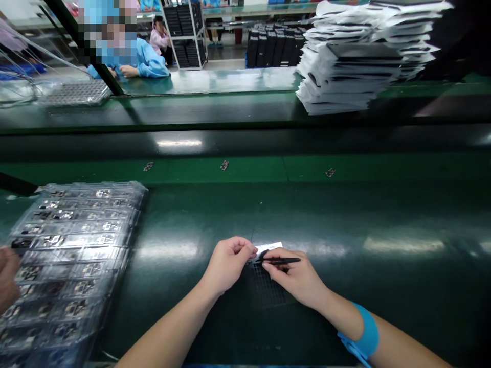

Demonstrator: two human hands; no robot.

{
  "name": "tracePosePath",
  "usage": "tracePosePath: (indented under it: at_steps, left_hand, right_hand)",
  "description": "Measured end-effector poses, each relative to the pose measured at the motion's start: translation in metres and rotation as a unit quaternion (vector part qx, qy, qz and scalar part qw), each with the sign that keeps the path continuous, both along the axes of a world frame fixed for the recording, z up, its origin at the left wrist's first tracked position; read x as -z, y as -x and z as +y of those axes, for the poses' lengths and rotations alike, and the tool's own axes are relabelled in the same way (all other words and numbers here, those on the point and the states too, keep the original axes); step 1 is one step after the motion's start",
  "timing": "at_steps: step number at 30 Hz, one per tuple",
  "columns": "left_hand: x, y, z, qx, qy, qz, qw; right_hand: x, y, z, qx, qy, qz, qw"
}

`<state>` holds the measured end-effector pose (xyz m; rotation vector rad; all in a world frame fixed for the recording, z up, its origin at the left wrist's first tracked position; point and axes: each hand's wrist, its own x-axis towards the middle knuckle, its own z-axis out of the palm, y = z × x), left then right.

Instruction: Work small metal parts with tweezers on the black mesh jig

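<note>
Tweezers [282, 260] held firmly in the right hand [295, 275] reach a white strip [270, 248] pinched by the left hand [226, 265], hands close together above a dark mesh pad [266, 289] on the green desk [387, 291].

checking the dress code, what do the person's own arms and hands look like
The left forearm and right forearm are bare, with no sleeves in view. The left hand and right hand wear no gloves. A wide blue strap circles the right forearm near the wrist, with a blue tail below it.
</note>
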<state>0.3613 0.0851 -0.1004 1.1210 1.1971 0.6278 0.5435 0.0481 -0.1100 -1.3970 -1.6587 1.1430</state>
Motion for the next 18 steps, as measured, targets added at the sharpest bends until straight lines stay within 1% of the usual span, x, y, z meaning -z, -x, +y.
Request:
tracePosePath:
  at_steps: [7, 18]
  left_hand:
    - [0.0012, -0.0002, 0.0, 0.001, -0.008, -0.003, 1.0]
    - [0.0006, -0.0007, -0.0002, 0.001, -0.011, 0.002, 1.0]
  right_hand:
    - [0.0046, -0.0003, -0.0028, -0.007, -0.01, -0.033, 0.999]
    - [0.0083, 0.0009, -0.0033, -0.005, -0.015, -0.033, 0.999]
